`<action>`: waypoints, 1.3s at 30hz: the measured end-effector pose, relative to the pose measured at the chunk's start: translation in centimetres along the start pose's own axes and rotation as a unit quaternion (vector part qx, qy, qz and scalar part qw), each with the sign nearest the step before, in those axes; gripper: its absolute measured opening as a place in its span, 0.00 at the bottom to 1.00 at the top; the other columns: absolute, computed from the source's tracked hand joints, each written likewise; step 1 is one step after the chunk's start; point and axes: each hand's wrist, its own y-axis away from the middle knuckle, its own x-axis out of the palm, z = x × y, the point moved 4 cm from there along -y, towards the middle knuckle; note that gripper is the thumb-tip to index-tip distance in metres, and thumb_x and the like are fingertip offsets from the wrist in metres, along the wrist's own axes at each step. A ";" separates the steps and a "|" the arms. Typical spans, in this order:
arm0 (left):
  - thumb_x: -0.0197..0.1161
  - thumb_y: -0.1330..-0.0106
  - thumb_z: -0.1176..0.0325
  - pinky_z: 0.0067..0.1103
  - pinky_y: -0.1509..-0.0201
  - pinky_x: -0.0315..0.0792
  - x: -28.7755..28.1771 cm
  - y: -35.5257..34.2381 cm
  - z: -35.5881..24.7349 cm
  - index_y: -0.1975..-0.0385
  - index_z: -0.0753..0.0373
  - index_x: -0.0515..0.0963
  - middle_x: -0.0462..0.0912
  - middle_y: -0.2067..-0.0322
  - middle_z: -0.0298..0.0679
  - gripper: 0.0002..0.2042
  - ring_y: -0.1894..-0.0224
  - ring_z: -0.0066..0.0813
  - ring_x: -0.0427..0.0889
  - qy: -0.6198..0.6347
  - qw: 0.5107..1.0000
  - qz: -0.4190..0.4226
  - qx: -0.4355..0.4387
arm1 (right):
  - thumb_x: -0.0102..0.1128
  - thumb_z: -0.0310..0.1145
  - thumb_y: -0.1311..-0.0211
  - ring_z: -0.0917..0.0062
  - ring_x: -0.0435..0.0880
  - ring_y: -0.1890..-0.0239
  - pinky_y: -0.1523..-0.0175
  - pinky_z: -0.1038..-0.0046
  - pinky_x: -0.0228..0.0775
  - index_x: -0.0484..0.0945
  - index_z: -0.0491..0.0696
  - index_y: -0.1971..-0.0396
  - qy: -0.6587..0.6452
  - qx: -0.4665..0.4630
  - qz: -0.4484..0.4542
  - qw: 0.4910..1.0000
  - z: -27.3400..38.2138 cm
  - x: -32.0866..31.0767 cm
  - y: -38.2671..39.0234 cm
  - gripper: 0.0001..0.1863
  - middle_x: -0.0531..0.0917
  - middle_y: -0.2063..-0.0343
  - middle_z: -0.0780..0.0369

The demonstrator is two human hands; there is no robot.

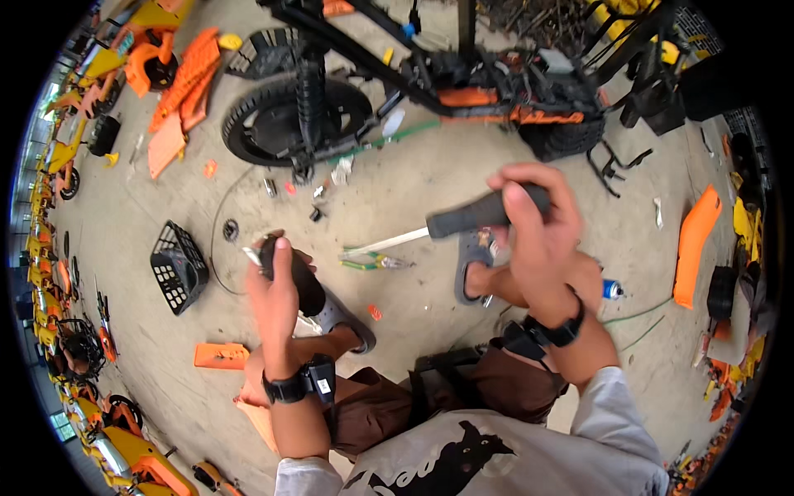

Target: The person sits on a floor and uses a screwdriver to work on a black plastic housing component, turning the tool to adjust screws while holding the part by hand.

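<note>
Item: my left hand (277, 285) clenched around black handlebar grip (289, 269); right hand (538, 223) clenched on second grip (484, 212); bare concrete floor (430, 165) between them and the bike frame (463, 91).

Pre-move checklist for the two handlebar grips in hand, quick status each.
1. Left hand closed around dark grip: ok.
2. Right hand closed around black grip on the pale bar: ok.
3. Bar's far end free of the pliers on the floor: cannot tell, they overlap in view.
4. Both feet flat in sandals: ok.
5. Floor around feet free of small parts: not ok, orange bits and bolts scattered.
6. Scooter ahead upright, apart from hands: ok.
</note>
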 end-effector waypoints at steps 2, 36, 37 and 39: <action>0.55 0.27 0.57 0.23 0.70 0.76 0.3 -0.8 1.9 0.50 0.68 0.73 0.81 0.75 0.42 0.18 0.75 0.31 0.83 0.041 0.999 0.023 0.014 | 0.56 0.29 0.32 0.85 0.74 0.81 0.78 0.82 0.66 0.76 0.42 0.58 -0.114 0.082 -0.013 0.990 -2.6 -0.1 -1.8 0.08 0.84 0.63 0.60; 0.47 0.26 0.50 0.43 0.50 0.71 4.3 -5.2 -2.9 0.31 0.51 0.57 0.77 0.59 0.62 0.27 0.55 0.63 0.77 -0.085 0.969 0.067 0.223 | 0.54 0.39 0.29 0.83 0.73 0.86 0.83 0.81 0.69 0.77 0.49 0.60 0.102 0.064 0.043 0.992 1.7 -1.2 -10.9 0.09 0.81 0.70 0.65; 0.48 0.26 0.51 0.43 0.51 0.71 4.7 -4.9 -3.0 0.31 0.51 0.58 0.77 0.60 0.62 0.26 0.56 0.62 0.77 -0.083 0.965 0.068 0.238 | 0.54 0.39 0.29 0.83 0.74 0.86 0.83 0.81 0.69 0.77 0.50 0.60 0.101 0.055 0.024 0.993 0.8 -7.1 -13.2 0.09 0.81 0.68 0.65; 0.50 0.26 0.52 0.43 0.52 0.71 4.7 -4.6 -3.2 0.31 0.51 0.59 0.77 0.61 0.61 0.26 0.57 0.62 0.77 -0.090 0.961 0.072 0.252 | 0.55 0.42 0.31 0.82 0.74 0.87 0.87 0.80 0.67 0.78 0.51 0.60 0.100 0.053 -0.021 0.993 2.1 -14.4 -13.8 0.11 0.81 0.71 0.64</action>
